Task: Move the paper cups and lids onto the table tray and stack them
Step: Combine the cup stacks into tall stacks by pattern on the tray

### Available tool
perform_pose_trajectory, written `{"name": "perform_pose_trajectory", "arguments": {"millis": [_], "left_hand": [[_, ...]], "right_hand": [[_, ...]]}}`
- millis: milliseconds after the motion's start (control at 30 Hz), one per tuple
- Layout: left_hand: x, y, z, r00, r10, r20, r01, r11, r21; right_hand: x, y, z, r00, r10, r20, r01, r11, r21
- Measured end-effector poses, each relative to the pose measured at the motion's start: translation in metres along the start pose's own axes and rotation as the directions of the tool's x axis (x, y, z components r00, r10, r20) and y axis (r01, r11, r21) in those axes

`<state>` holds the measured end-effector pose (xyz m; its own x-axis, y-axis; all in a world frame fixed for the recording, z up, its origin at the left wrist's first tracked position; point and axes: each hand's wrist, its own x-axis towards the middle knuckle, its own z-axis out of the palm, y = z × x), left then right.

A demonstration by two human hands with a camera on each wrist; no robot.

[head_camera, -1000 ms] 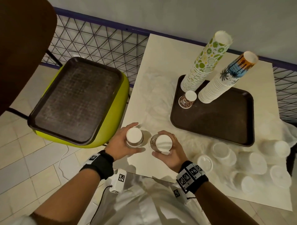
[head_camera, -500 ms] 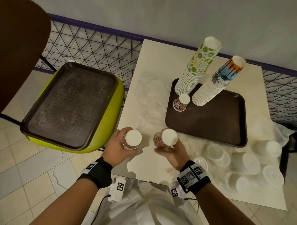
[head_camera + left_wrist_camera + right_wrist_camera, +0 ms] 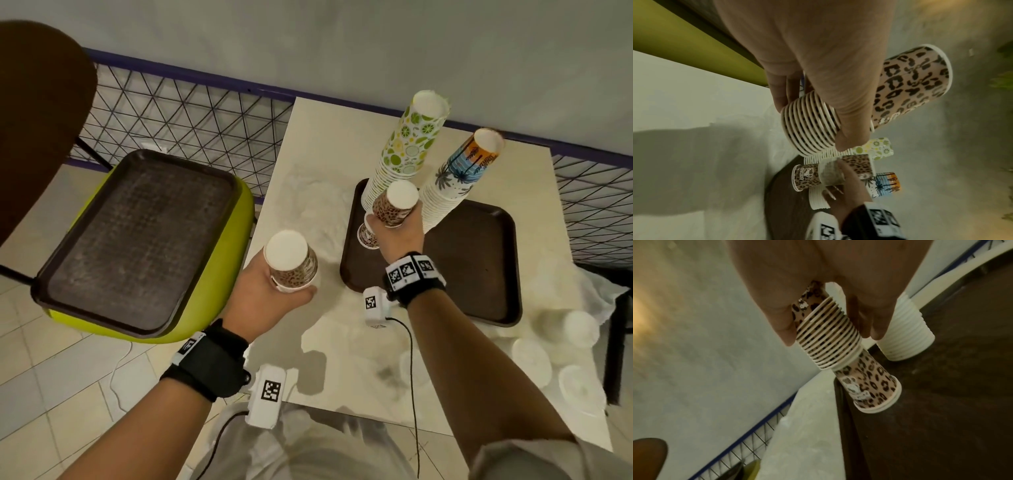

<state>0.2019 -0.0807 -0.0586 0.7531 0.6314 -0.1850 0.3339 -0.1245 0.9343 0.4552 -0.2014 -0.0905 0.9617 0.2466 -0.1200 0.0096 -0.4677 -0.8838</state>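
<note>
My left hand (image 3: 267,294) grips an upside-down stack of leopard-print paper cups (image 3: 291,263) above the table's left edge; the left wrist view shows several nested rims (image 3: 812,123). My right hand (image 3: 397,236) grips a second leopard stack (image 3: 394,205) over the brown table tray (image 3: 479,260). The bottom of this stack (image 3: 830,334) sits over the top of a leopard cup (image 3: 871,386) standing upside down on the tray. Behind it rise a tall lime-print stack (image 3: 407,147) and a palm-print stack (image 3: 459,174).
A second brown tray (image 3: 137,240) lies on a lime-green chair seat (image 3: 219,274) left of the table. Whitish lids and cups (image 3: 579,329) lie on crumpled plastic at the table's right front. A wire mesh fence (image 3: 188,116) runs behind.
My right hand carried its stack from the table's front edge forward onto the tray, over the lone leopard cup. My left hand lifted its stack a little, staying near the table's left edge.
</note>
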Motion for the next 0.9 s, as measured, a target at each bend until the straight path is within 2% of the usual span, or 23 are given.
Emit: {"name": "perform_pose_trajectory", "arguments": {"millis": [200, 367, 433, 467, 533, 600, 633, 733, 800, 900], "left_hand": [[0.016, 0.024, 0.015, 1.000, 0.018, 0.008, -0.018, 0.999, 0.029], [0.030, 0.042, 0.025, 0.999, 0.031, 0.022, -0.032, 0.996, 0.081], [0.036, 0.049, 0.028, 0.999, 0.042, 0.029, -0.045, 0.994, 0.097], [0.039, 0.053, 0.030, 0.998, 0.047, 0.040, -0.051, 0.993, 0.107], [0.044, 0.059, 0.034, 0.996, 0.051, 0.076, -0.060, 0.991, 0.118], [0.048, 0.063, 0.039, 0.991, 0.057, 0.121, -0.073, 0.988, 0.139], [0.050, 0.066, 0.042, 0.987, 0.064, 0.148, -0.086, 0.985, 0.149], [0.053, 0.070, 0.053, 0.966, 0.097, 0.238, -0.143, 0.972, 0.184], [0.054, 0.072, 0.060, 0.952, 0.122, 0.282, -0.186, 0.960, 0.211], [0.056, 0.072, 0.067, 0.941, 0.143, 0.305, -0.221, 0.946, 0.238]], "right_hand": [[0.007, 0.046, 0.014, 0.991, 0.115, 0.066, -0.107, 0.988, -0.115], [-0.004, 0.046, -0.003, 0.987, 0.115, 0.113, -0.094, 0.980, -0.176], [-0.021, 0.035, -0.017, 0.996, 0.050, 0.075, -0.034, 0.980, -0.198], [-0.034, 0.028, -0.025, 0.998, -0.027, 0.050, 0.036, 0.980, -0.195], [-0.062, 0.010, -0.039, 0.976, -0.214, 0.040, 0.217, 0.966, -0.143], [-0.087, -0.008, -0.048, 0.944, -0.303, 0.131, 0.310, 0.950, -0.036], [-0.095, -0.016, -0.049, 0.931, -0.297, 0.210, 0.299, 0.954, 0.024], [-0.100, -0.030, -0.045, 0.882, -0.233, 0.409, 0.139, 0.959, 0.247], [-0.096, -0.030, -0.042, 0.873, -0.225, 0.434, 0.089, 0.946, 0.312], [-0.088, -0.025, -0.042, 0.880, -0.221, 0.420, 0.081, 0.942, 0.325]]}}
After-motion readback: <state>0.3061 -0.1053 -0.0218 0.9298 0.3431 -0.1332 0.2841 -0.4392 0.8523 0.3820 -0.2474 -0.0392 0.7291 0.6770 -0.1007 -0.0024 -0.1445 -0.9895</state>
